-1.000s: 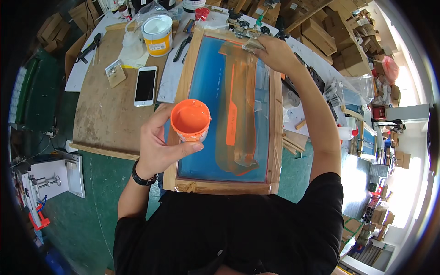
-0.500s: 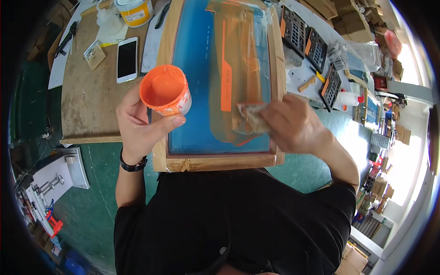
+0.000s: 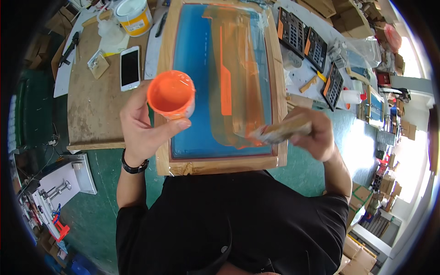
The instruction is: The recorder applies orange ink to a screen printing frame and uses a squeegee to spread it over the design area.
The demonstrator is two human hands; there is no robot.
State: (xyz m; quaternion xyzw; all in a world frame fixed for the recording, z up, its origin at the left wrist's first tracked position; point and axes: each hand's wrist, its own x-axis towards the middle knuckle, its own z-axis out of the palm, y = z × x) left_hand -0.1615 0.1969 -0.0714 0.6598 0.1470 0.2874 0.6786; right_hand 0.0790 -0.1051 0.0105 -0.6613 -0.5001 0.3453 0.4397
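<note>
My left hand [image 3: 147, 123] is wrapped round a small cup of orange ink [image 3: 171, 92], tilted so that its mouth shows. It is held over the left rail of a wooden-framed printing screen [image 3: 190, 68]. Over the screen's lower right corner, my right hand [image 3: 316, 133] grips a flat ink-smeared scraper [image 3: 284, 130], blurred by motion. The scraper's tip is near the lower end of an orange-brown smear [image 3: 240, 82] on the blue mesh; whether it touches the mesh I cannot tell. A brighter orange strip [image 3: 226, 91] shows within the smear.
On the left lie a white phone [image 3: 130, 68], a metal clip [image 3: 98, 65] and a yellow-and-white tub [image 3: 134, 17]. Black-and-orange panels [image 3: 292, 32] lie right of the screen, near a yellow-bladed tool [image 3: 321, 76] and a white bottle with a red cap [image 3: 352, 97].
My right hand has moved right and slightly down with the scraper, which now points left. The cup in my left hand sits a little lower and further right.
</note>
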